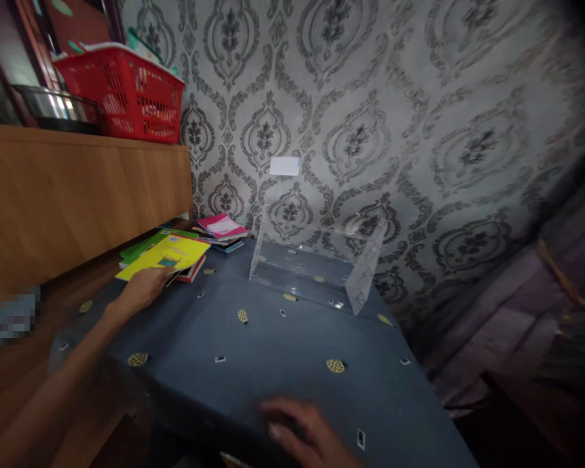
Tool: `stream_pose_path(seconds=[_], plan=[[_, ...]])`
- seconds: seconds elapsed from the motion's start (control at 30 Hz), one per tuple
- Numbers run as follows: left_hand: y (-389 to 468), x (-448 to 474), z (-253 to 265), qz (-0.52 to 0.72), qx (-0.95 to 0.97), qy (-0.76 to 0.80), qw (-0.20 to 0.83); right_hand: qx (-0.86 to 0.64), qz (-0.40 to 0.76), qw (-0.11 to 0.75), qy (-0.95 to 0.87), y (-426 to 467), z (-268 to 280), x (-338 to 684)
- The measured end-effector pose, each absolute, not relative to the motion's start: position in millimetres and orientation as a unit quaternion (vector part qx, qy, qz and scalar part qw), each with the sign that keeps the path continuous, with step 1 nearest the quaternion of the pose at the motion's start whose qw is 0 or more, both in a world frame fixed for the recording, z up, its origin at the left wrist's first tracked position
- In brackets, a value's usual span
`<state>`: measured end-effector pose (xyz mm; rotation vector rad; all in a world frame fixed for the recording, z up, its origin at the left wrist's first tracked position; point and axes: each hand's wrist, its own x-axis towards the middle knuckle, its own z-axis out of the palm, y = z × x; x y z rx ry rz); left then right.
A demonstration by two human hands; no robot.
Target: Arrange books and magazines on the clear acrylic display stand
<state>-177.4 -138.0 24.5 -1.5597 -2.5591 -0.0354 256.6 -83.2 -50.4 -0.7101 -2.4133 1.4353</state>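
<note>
My left hand (pixel 146 287) reaches to the far left of the table, its fingers closed on the near edge of a yellow book (pixel 180 249). That book lies tilted over other books, among them a green book (pixel 139 247) and one with a red edge (pixel 195 270). Low in the view, my right hand (pixel 309 429) hovers by the table's front edge, holding nothing, thumb and forefinger apart; it is slightly blurred. Toward the back stands a clear plastic rack (pixel 363 286) with tiers. Beside the yellow book is a stack topped by a pink book (pixel 221 226).
A dark blue cloth with pineapple prints covers the table (pixel 273 351). Along the left runs a wooden cabinet (pixel 88 188), with a red basket (pixel 146 97) and a metal bowl (pixel 61 107) on it. A patterned wall rises behind; a curtain (pixel 507 318) hangs at right.
</note>
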Motion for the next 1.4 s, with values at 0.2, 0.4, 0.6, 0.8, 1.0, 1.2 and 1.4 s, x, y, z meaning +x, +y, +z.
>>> stream_pose_path(seconds=[0.2, 0.4, 0.6, 0.8, 1.0, 1.2, 1.4], plan=[[-149.0, -90.6, 11.7, 0.036, -0.564, -0.825, 0.022, -0.152, 0.456, 0.238, -0.844, -43.4, -53.3, 174.3], [-140.6, -12.5, -15.6, 0.010, -0.646, -0.761, -0.056, -0.158, 0.413, 0.288, -0.849, -21.0, -95.0, 140.0], [-125.9, 15.1, -35.5, -0.147, -0.722, -0.664, -0.126, -0.217, 0.408, 0.325, -0.825, 2.2, -111.0, 159.3], [-89.1, 3.2, -49.1, -0.295, -0.746, -0.560, -0.205, -0.227, 0.414, 0.312, -0.824, 10.6, -108.0, 164.8], [-50.8, -16.7, -65.7, -0.214, -0.781, -0.571, -0.136, -0.251, 0.451, 0.332, -0.790, 10.7, -107.3, 165.6], [-10.3, -69.6, -87.3, -0.188, -0.722, -0.664, -0.044, -0.270, 0.458, 0.321, -0.784, 13.1, -117.8, 169.0], [2.5, -89.3, -79.7, -0.163, -0.691, -0.704, 0.000, -0.254, 0.454, 0.304, -0.798, 20.2, -109.8, 179.4]])
